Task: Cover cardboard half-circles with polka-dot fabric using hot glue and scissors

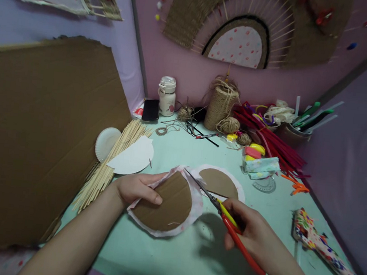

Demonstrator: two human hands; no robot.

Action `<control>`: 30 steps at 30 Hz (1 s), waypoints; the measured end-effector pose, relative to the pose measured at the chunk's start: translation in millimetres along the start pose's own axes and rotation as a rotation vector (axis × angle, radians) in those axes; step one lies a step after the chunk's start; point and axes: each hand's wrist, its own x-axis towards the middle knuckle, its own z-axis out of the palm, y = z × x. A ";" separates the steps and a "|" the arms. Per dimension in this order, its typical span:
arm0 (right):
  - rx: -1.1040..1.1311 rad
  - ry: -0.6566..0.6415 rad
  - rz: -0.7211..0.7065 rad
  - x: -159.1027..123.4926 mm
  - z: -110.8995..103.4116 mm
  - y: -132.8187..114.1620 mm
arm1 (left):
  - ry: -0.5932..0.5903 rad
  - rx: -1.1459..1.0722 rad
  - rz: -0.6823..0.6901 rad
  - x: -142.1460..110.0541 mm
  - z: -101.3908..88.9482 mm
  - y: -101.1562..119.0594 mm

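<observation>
My left hand [141, 190] grips a brown cardboard half-disc [166, 203] by its left side, thumb on top. Pale fabric with faint pink spots [198, 204] lies under the cardboard and sticks out around its edge. In my right hand [249, 227] is a pair of scissors [227, 216] with red and yellow handles. Its blades point up and left, at the fabric's upper edge. Just behind, a second cardboard half-disc [220, 183] on white fabric lies on the table, partly covered by the scissors.
Thin wooden sticks [111, 165], a white paper shape [134, 156] and a large cardboard sheet [39, 140] are on the left. Twine [221, 104] and a bottle [167, 98] stand at the back. A flower-patterned glue gun [322, 248] lies at right.
</observation>
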 end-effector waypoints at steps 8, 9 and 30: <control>-0.041 0.014 -0.047 2.0 -2.2 7.8 | -0.004 -0.051 0.041 -0.1 2.3 1.2; -0.046 0.016 -0.048 2.1 -2.6 7.4 | -0.008 -0.052 0.049 -0.2 3.0 1.8; -0.049 -0.029 0.033 1.1 1.6 2.1 | 0.000 -0.007 -0.077 0.9 3.0 -0.5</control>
